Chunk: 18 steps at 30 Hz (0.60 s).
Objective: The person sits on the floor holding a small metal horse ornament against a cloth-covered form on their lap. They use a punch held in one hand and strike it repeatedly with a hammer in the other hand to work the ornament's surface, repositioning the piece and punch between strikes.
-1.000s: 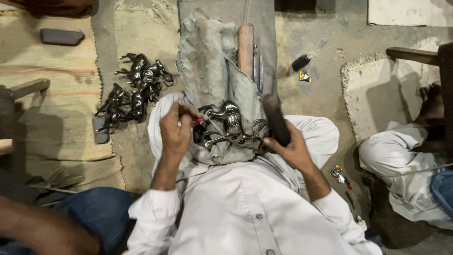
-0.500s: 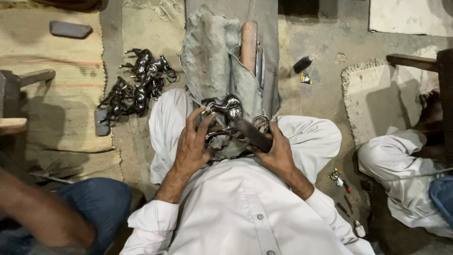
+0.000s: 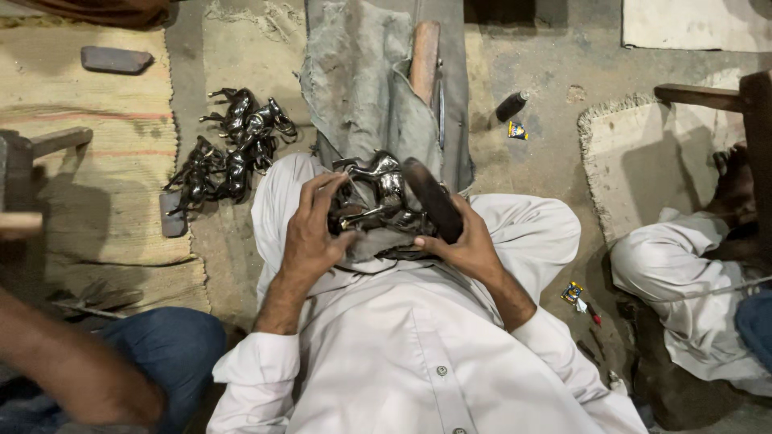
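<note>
Support: bare concrete floor (image 3: 555,185), dusty. On it, left: a woven mat (image 3: 88,161) bearing a flat dark stone (image 3: 117,59). At the mat's edge, a heap of dark metal horse figurines (image 3: 233,149). Centre: grey cloth (image 3: 354,88) with a wooden handle (image 3: 425,60). Right: small dark bottle (image 3: 511,105), pale rug (image 3: 643,169).

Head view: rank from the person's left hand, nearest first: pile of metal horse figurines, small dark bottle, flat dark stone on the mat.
1. Pile of metal horse figurines, on the floor up-left of the left hand.
2. Small dark bottle, up-right, beyond the grey cloth.
3. Flat dark stone, far upper left on the woven mat.
</note>
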Available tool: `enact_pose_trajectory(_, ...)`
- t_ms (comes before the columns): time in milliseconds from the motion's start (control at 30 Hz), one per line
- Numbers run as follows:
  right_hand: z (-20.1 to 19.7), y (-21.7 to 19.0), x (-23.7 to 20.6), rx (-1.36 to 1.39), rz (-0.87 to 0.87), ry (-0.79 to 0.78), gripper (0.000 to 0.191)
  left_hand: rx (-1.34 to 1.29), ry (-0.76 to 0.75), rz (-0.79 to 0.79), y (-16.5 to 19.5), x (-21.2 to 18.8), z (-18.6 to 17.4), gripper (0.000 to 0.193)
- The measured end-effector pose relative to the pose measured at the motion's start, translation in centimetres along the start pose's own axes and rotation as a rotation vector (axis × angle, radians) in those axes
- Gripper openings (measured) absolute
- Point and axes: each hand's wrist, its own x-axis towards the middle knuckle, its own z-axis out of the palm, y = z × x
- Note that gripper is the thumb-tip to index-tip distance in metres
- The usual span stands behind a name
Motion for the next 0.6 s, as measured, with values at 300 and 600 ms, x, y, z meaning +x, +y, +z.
enact_pose_trajectory(300, -1.6, 1.3, -1.1, 0.065, 0.165, -0.04, 0.04, -0.132, -0.026, -0.238, 0.6, -1.2, -1.0, 0.035)
enact_pose_trajectory(600, -0.6, -0.8, -2.2, -0.061, 0.18, -0.023, 0.046, -0.239, 0.156, -0.209, -1.1, -2.3, 1.2, 0.038)
